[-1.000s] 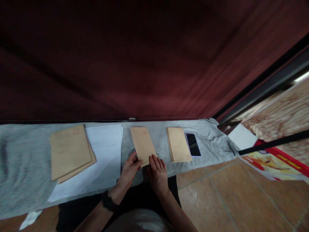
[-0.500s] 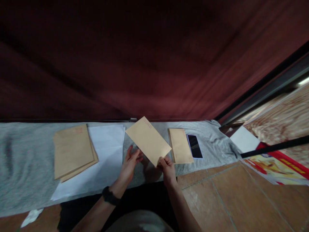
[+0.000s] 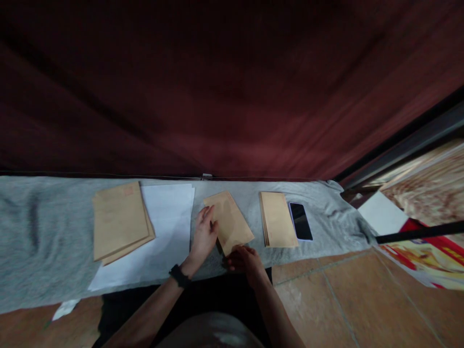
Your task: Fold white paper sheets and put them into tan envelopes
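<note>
A brown paper envelope point(image 3: 232, 220) lies tilted low over the grey cloth in front of me, its lower end toward my body. My left hand point(image 3: 205, 234), with a black band on its wrist, rests against the envelope's left edge, thumb and fingers apart. At the near end, my right hand point(image 3: 248, 263) has its fingers curled in a pinch on the edge; part of that grip is hidden. To the right is a small stack of similar envelopes point(image 3: 279, 220). Larger brown envelopes point(image 3: 121, 220) are stacked on the left, partly over white paper sheets point(image 3: 174, 217).
A phone point(image 3: 300, 221) lies just right of the smaller stack. Grey cloth point(image 3: 333, 222) covers the long surface, which ends at a dark red curtain point(image 3: 232, 121). A colourful printed box or bag point(image 3: 424, 256) stands at right beyond a dark bar, above the tiled floor point(image 3: 308, 299).
The envelope has come down toward the cloth and turned steeper. My left hand has moved up to its left edge, while my right hand has lowered with its near end. The view has shifted slightly.
</note>
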